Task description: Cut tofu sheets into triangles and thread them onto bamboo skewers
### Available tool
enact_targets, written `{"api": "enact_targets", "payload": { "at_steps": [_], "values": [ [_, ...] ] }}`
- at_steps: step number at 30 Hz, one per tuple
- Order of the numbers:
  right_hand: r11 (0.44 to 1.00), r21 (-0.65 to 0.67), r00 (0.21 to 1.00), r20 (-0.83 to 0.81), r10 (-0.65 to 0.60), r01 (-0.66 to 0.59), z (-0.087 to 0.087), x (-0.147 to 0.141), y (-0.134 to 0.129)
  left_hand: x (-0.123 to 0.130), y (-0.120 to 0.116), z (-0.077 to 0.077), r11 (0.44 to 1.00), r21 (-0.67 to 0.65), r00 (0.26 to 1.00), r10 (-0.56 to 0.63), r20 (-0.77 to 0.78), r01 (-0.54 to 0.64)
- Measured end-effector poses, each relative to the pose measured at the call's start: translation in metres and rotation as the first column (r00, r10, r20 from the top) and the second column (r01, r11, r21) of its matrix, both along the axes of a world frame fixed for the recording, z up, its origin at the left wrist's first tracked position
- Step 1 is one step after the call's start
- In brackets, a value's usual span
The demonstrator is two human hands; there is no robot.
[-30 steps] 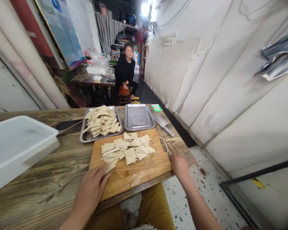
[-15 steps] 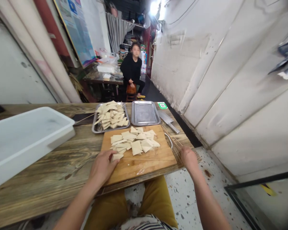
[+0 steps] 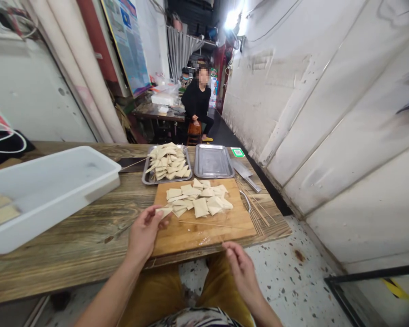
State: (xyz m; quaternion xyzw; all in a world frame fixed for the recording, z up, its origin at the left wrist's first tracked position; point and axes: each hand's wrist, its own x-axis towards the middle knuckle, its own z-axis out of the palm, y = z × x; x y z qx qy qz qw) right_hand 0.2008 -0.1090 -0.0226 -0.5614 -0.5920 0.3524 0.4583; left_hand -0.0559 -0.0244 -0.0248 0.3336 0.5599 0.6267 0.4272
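From the head camera, the **left hand** (image 3: 145, 235) sits at the near left edge of a wooden cutting board (image 3: 204, 238), with thumb and fingers closed on the tip of one pale triangular bean-curd slice (image 3: 163, 211). That slice lies at the left end of a loose single layer of slices (image 3: 197, 198) heaped across the board's middle. The left hand is clearly the nearer to them.

The **right hand** (image 3: 241, 274) hangs just off the board's near edge, its fingertips drawn together in a pinch; whether they hold anything thin, I cannot tell.

A thin bamboo skewer (image 3: 204, 223) lies on the board below the slices, its long axis running sideways, with its left tip close to the left hand's fingers and its right end above the right hand.

A bundle of skewers (image 3: 255, 213) lies beyond the board's right edge, beside a cleaver (image 3: 241, 169) and a steel tray (image 3: 213, 161). Another steel tray (image 3: 167, 162) holds piled slices. A white plastic tub (image 3: 51, 200) stands on the wooden surface (image 3: 71, 240) to the left.
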Motion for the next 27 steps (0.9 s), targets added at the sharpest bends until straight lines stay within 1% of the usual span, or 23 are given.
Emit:
{"api": "enact_targets", "payload": {
  "at_steps": [2,3,5,8,10,12,17,20,27],
  "values": [
    [0.996,-0.032,0.996,0.032,0.089,-0.088,-0.008,-0.015,-0.010,0.003,-0.002,0.003,1.000,-0.020,0.983,-0.010,0.183,0.014],
    [0.991,-0.047,0.990,0.053,0.128,-0.126,-0.012,-0.018,-0.013,0.004,-0.003,0.005,0.999,-0.035,0.970,-0.010,0.243,0.019],
    [0.979,-0.072,0.973,0.116,0.197,-0.190,-0.019,-0.018,-0.016,0.006,-0.004,0.008,0.998,-0.063,0.954,0.009,0.301,0.010],
    [0.965,-0.087,0.938,0.227,0.260,-0.246,-0.028,-0.015,-0.019,0.006,-0.004,0.009,0.995,-0.103,0.949,0.039,0.314,-0.007],
    [0.967,-0.061,0.926,0.278,0.256,-0.249,-0.031,-0.014,-0.020,0.005,-0.002,0.007,0.993,-0.120,0.948,0.035,0.316,0.003],
    [0.971,-0.016,0.926,0.294,0.234,-0.240,-0.031,-0.014,-0.022,0.003,0.000,0.006,0.991,-0.131,0.944,0.018,0.330,0.027],
    [0.958,0.071,0.937,0.243,0.252,-0.276,-0.027,-0.017,-0.022,-0.004,0.003,0.006,0.982,-0.167,0.922,-0.020,0.386,0.091],
    [0.959,0.098,0.945,0.221,0.241,-0.268,-0.028,-0.020,-0.018,-0.006,0.002,0.008,0.978,-0.179,0.918,-0.028,0.396,0.107],
    [0.954,0.154,0.944,0.251,0.214,-0.257,-0.032,-0.025,-0.010,-0.004,0.002,0.011,0.970,-0.211,0.918,-0.029,0.396,0.122]
  ]
}}
